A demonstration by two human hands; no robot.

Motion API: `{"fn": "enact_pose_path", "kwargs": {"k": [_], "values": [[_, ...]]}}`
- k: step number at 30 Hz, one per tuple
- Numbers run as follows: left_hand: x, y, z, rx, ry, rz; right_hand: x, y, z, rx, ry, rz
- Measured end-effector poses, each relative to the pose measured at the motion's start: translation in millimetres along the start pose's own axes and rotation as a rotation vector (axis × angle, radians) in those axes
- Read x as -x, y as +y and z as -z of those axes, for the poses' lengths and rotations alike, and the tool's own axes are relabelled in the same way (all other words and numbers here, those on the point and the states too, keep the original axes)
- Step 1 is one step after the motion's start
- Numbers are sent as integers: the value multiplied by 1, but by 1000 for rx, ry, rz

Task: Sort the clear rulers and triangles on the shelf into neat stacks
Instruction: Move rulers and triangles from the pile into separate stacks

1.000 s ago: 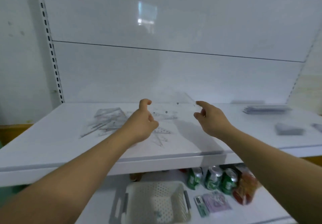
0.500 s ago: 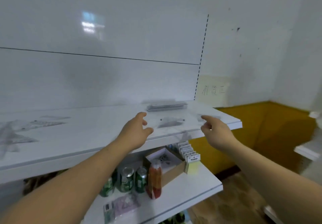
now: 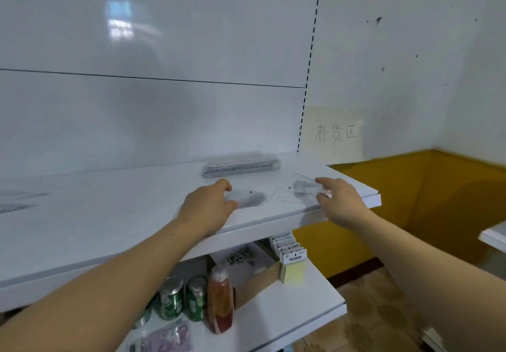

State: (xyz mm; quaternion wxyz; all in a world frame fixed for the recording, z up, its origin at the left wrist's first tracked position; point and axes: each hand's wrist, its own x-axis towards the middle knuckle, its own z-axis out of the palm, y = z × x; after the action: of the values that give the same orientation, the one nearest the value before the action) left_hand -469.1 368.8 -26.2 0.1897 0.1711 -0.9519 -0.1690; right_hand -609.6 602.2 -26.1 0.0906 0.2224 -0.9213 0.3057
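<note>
Far to the left, some loose clear pieces (image 3: 19,201) lay flat on the white shelf (image 3: 109,223), but they were too blurry for me to tell which kind. Next I saw the left hand (image 3: 208,209) reaching over the shelf. Its thumb and fingers were pinching one end of a big clear triangle (image 3: 276,195). Under that hand sat a small stack of clear pieces (image 3: 247,198), and the triangle was right above it. Behind, close to the back wall, a neat stack of clear rulers (image 3: 242,164) lay flat. To the right, the right hand (image 3: 338,201) pinched the other end of the same triangle, with its fingers held loosely apart. Just past its fingertips sat another small clear stack (image 3: 306,184), near the right end of the shelf. Down below, on the lower shelf (image 3: 287,321), stood green cans (image 3: 171,301), a red bottle (image 3: 220,301) and yellow sticky notes (image 3: 293,269).
</note>
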Motion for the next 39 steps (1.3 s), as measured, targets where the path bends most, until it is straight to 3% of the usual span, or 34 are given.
{"fn": "enact_pose_path", "kwargs": {"k": [4, 10, 18, 23, 34, 39], "values": [[-12, 0, -8, -9, -36, 18, -43, 23, 1, 73, -58, 2], [-16, -1, -13, 34, -37, 72, -81, 50, -1, 179, -319, 119], [-8, 9, -13, 6, 34, 209, -100, 72, -5, 148, -273, 302], [-5, 20, -9, -1, 14, 287, -100, 71, 6, 144, -371, 340], [47, 14, 40, -162, -160, 473, -65, -65, 1, 194, -500, 665], [104, -29, 88, -163, -101, 556, -30, -152, -29, 173, -579, 796]]}}
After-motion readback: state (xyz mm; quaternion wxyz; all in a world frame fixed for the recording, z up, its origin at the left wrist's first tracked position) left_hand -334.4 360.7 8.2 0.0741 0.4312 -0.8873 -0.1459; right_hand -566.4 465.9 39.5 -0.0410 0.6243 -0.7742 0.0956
